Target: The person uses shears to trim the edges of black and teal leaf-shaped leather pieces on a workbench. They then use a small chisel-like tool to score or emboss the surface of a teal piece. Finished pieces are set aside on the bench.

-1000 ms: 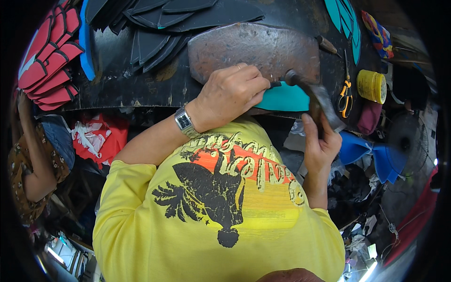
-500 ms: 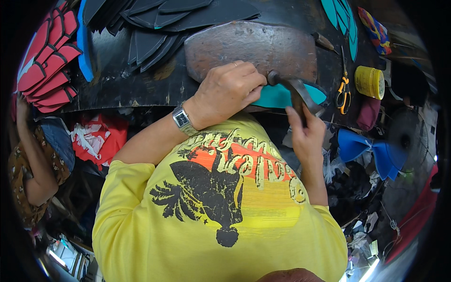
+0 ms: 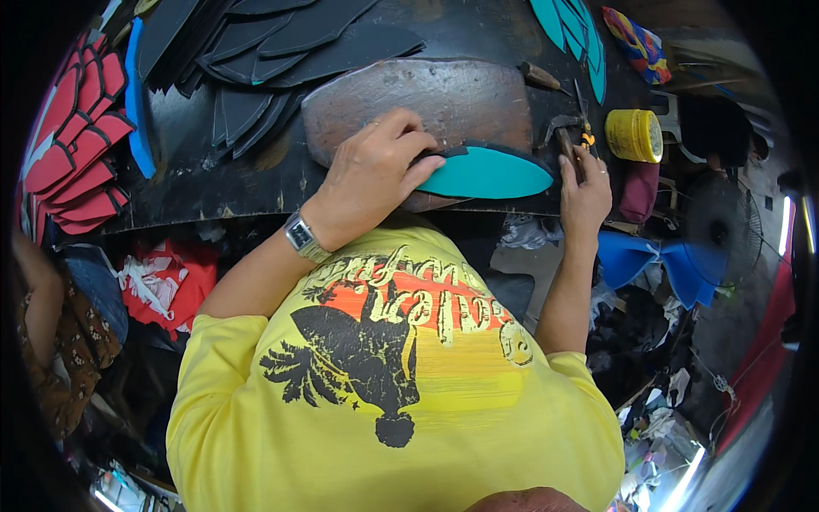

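Note:
My left hand [image 3: 371, 166], with a metal-banded watch at the wrist, pinches the left end of a teal leaf-shaped piece [image 3: 490, 173] with a black edge. This piece lies over the near edge of a worn brown board [image 3: 418, 98]. To the right of the board, my right hand [image 3: 587, 192] has its fingers closed round the handle of a hammer [image 3: 565, 139]. The hammer's head points away from me, close beside orange-handled scissors [image 3: 587, 135], which my hand and the hammer partly hide.
Black cut pieces [image 3: 307, 43] pile up at the far left, red ones [image 3: 81, 171] farther left. More teal pieces [image 3: 573, 38], a wooden-handled tool [image 3: 539, 77] and a yellow tub [image 3: 633, 135] are on the right. Another person's arm [image 3: 38, 299] shows at the left edge.
The hammer has moved from over the teal piece to the right, beside the scissors, with my right hand still on it. My left hand stays on the piece, and the whole view has shifted slightly.

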Demonstrator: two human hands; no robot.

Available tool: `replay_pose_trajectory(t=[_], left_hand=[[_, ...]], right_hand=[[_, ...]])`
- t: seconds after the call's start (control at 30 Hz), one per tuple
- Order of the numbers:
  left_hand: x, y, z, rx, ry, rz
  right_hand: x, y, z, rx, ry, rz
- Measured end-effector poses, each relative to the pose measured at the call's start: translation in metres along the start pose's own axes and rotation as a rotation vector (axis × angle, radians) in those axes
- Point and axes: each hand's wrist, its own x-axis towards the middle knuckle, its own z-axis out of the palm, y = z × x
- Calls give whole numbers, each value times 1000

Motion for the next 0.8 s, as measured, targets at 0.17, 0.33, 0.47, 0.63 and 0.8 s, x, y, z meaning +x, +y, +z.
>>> replay_pose_trajectory(t=[0.17,0.33,0.47,0.63,0.8], left_hand=[[-2,3,-3,49,-6,10],[3,-1,-4,55,-82,-71],[9,0,-7,12,-11,39],[7,2,-24,10,159,401],[6,4,-30,-4,170,581]], right_hand=[[43,-11,1,131,5,-150],[97,-18,36,-49,47,-451],[123,-23,48,35,-220,-361],[90,-49,12,909,-3,-46],[22,-85,-27,1348,204,-180]])
